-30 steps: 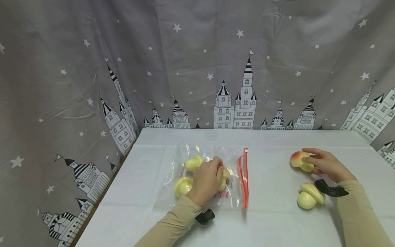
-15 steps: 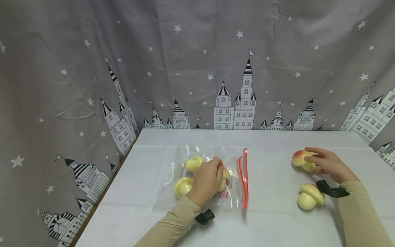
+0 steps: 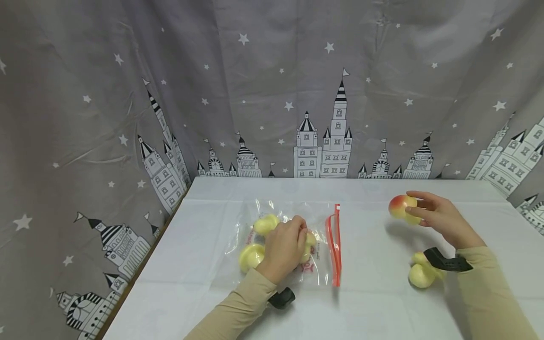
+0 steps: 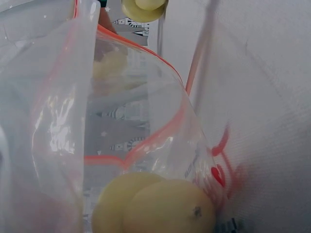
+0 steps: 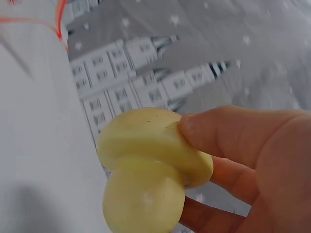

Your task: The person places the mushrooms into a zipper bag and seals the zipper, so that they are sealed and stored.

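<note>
In the head view, my right hand holds a yellow toy mushroom with a reddish cap, raised over the table with its shadow below. The right wrist view shows thumb and fingers gripping the cap of that mushroom. My left hand lies over a clear zip bag with a red zip edge, fingers curled down at its plastic. Inside the bag are several toy mushrooms. Through the left wrist view, the bag's mouth gapes and a mushroom shows close up; the left fingers are out of sight there.
Another toy mushroom lies on the white table beneath the right wrist, partly covered by the black wrist camera. A grey curtain with castles and stars stands along the back and left of the table.
My right hand has lifted its mushroom off the table and carried it a little to the left. The left hand and bag have stayed put.
</note>
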Demonstrator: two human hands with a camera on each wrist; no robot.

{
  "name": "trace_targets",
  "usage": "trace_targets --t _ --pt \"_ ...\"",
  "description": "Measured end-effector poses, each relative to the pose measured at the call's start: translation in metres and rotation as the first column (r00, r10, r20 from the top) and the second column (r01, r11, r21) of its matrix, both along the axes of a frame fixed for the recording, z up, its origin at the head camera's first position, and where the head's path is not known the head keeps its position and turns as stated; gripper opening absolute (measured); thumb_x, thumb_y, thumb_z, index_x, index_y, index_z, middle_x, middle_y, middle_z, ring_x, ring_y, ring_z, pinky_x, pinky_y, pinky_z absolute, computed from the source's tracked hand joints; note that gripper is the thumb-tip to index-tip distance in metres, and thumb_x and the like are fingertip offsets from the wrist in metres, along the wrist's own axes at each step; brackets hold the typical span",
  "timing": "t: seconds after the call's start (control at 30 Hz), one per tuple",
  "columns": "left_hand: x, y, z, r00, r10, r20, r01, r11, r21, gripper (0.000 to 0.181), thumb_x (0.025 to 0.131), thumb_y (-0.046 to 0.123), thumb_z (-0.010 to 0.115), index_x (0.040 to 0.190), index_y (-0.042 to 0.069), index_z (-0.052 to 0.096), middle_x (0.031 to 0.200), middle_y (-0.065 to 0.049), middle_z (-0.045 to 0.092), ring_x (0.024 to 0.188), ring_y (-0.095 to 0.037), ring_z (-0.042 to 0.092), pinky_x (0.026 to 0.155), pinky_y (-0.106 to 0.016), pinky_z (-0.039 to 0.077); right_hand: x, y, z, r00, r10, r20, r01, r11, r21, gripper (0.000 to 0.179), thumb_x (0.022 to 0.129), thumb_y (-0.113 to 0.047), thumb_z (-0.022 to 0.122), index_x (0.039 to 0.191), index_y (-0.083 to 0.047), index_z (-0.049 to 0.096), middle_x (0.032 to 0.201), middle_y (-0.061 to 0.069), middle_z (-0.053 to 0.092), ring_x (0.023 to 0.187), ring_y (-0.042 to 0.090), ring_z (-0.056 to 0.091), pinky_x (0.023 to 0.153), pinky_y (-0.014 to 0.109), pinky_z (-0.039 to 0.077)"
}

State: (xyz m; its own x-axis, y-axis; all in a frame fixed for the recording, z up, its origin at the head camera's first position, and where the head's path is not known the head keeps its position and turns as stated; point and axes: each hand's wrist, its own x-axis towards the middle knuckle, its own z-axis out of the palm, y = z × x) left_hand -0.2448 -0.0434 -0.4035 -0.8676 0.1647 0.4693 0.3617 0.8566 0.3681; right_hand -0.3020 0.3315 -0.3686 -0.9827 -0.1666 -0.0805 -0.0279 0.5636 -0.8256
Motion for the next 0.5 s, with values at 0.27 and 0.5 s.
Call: trace_targets --t 0.27,0.5 --pt "0.0 0.0 0.0 1.0 -0.001 0.004 0.001 1.0 -0.004 0.009 0.096 0.021 0.065 0.09 0.016 0.063 0.073 0.002 0.068 0.064 -0.021 0.063 0.05 -0.03 0.039 0.009 -0.042 0.007 0.994 0.068 -0.087 -0.065 0.997 0.038 0.058 0.101 -0.023 0.064 0.15 -0.001 0.044 0.141 0.03 0.055 0.108 0.002 0.062 0.08 0.023 0.054" --pt "0.0 0.0 0.001 1.0 0.002 0.01 -0.002 1.0 -0.004 0.009 0.097 0.021 0.065 0.09 0.016 0.063 0.073 0.002 0.068 0.065 -0.021 0.064 0.051 -0.03 0.039 0.017 -0.081 0.004 0.986 0.132 -0.101 -0.128 0.991 0.05 0.052 0.098 -0.023 0.067 0.144 -0.003 0.053 0.135 0.024 0.063 0.121 0.041 0.061 0.092 0.043 0.053"
